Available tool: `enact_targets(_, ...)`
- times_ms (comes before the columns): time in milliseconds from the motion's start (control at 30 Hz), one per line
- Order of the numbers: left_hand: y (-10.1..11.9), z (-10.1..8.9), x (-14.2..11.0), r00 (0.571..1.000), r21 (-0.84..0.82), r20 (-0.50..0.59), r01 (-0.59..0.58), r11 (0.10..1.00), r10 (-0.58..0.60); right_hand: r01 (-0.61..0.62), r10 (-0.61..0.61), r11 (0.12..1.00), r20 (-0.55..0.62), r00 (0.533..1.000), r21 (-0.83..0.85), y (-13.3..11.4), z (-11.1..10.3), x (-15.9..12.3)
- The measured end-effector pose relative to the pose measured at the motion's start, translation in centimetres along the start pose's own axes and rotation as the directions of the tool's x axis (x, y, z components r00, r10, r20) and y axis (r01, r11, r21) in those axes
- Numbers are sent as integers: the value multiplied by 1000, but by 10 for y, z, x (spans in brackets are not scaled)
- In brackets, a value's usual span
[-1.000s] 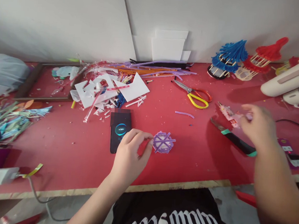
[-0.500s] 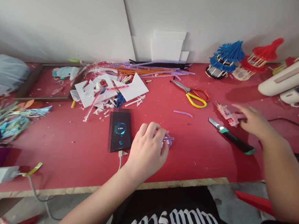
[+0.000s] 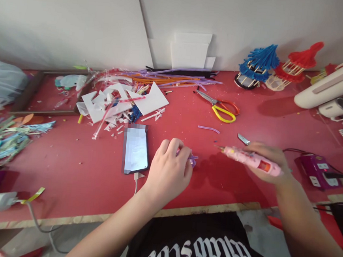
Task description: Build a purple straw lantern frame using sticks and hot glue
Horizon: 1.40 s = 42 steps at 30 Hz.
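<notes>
My left hand [image 3: 170, 166] is closed over a small purple pipe-cleaner piece [image 3: 193, 159], resting low on the red table; most of that piece is hidden under the fingers. A pink hot glue gun [image 3: 252, 159] is gripped in my right hand [image 3: 272, 153], raised off the table with its nozzle pointing left toward the purple piece. Beneath the right hand lies a utility knife [image 3: 243, 139], of which only the blade shows. A short purple strip [image 3: 208, 128] lies beyond the left hand.
A lit phone [image 3: 137, 149] lies left of my left hand, on a cable. Scissors [image 3: 220, 106] sit farther back. White scraps [image 3: 116, 104] and pipe cleaners [image 3: 175, 79] pile up behind. Blue [image 3: 255, 67] and red [image 3: 298, 67] pagoda models, a mug [image 3: 336, 109] and a purple power strip [image 3: 319, 170] are at right.
My right hand has picked up the glue gun from the table and brought it left, over the knife. The phone screen has turned bright. My left hand stays over the purple piece.
</notes>
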<state>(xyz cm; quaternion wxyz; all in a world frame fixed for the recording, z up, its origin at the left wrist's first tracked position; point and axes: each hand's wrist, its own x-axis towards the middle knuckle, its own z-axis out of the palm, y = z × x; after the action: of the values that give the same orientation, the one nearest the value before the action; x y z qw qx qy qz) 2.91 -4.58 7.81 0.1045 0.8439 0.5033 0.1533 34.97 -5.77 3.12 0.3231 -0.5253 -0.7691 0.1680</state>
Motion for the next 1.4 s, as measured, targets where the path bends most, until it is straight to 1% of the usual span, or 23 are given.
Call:
enact_targets(33,0,0,0,1000,-5,1,1,1000,-1,61,-66,995,56,996,75,-8,3,1)
enact_targets(100,-1,1,0,1000,-16,-1,2,1000,-2,120,-144,978,135,980,168,-21,7,4)
enact_targets(167,-2,1,-1,1000,-35,-11,3,999,-4,122,-157,972,170,973,200,-29,12,5)
enact_targets(267,-3,3,-2,999,-73,-34,7,997,-10,99,-138,973,180,974,208,-34,19,6)
enact_targets(400,-5,3,-2,999,-106,-46,6,994,-11,105,-127,986,165,978,132,-32,28,4)
enact_targets(533,-5,3,-2,999,-132,-30,16,991,-20,114,-125,990,147,981,82,-29,34,2)
enact_targets(700,-4,2,-1,999,-131,-17,24,991,-27,215,-221,974,107,969,66,-33,40,6)
enact_targets(767,-3,1,-1,1000,-129,-16,24,991,-27,238,-242,970,99,965,49,-34,41,7)
enact_targets(1033,-3,2,-1,999,-109,-31,14,994,-17,232,-234,972,96,968,28,-38,41,8)
enact_targets(1233,-4,2,-2,999,-91,-45,4,996,-8,263,-264,964,34,964,33,-38,43,8)
enact_targets(1400,-4,3,-2,999,-87,-50,0,996,-4,278,-279,960,29,960,13,-40,43,10)
